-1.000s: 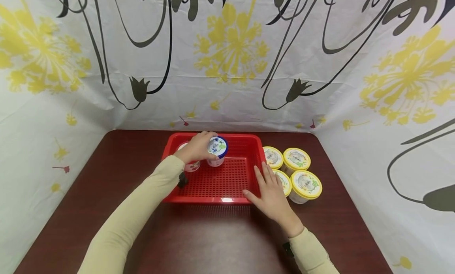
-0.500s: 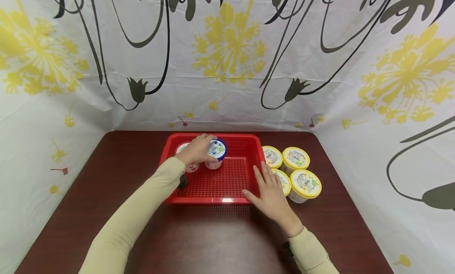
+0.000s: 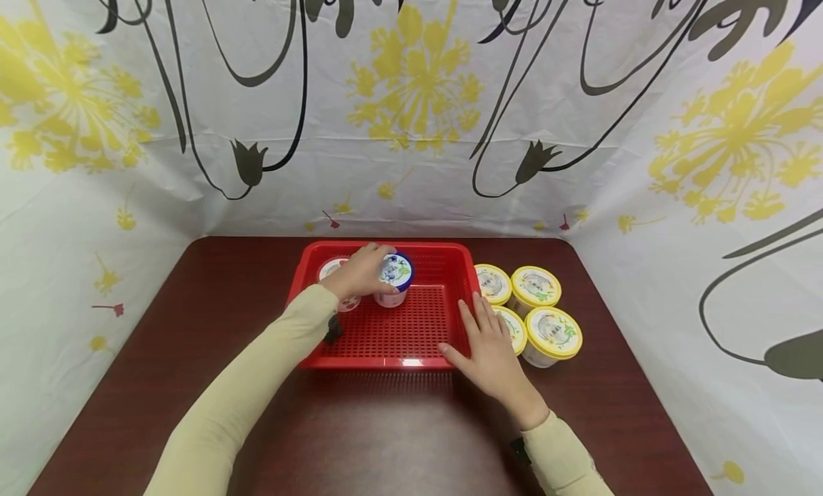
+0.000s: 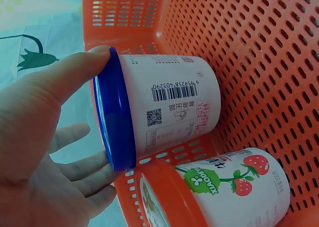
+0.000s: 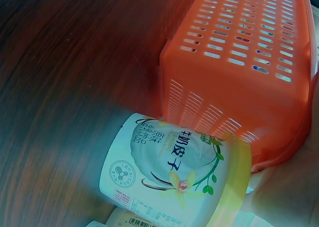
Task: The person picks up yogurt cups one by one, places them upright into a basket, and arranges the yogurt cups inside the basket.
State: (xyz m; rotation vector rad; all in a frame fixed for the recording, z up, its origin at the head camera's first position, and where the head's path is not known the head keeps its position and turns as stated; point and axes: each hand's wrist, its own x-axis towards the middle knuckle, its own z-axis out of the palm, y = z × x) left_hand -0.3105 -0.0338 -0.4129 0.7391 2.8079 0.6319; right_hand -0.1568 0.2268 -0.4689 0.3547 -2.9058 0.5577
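My left hand (image 3: 360, 273) holds a blue-lidded paper tub (image 3: 391, 298) by its lid, inside the red plastic basket (image 3: 360, 363). In the left wrist view the thumb is on one edge of the blue lid (image 4: 115, 112) and the fingers on the opposite edge. Beside it stands a strawberry-printed tub with a red lid (image 4: 184, 194), partly behind my left hand in the head view. My right hand (image 3: 491, 356) lies with fingers spread at the basket's right rim, next to the yellow-lidded tubs (image 3: 554, 333).
Several yellow-lidded tubs stand close together on the dark wooden table (image 3: 360, 432), against the basket's right side. In the right wrist view, one yellow-lidded tub (image 5: 164, 172) is beside the basket wall (image 5: 229, 87). A flower-patterned sheet (image 3: 386, 181) surrounds the table's back and sides.
The left hand and blue-lidded tub have shifted slightly toward me, then a little to the right. My right hand stays at the basket's rim.
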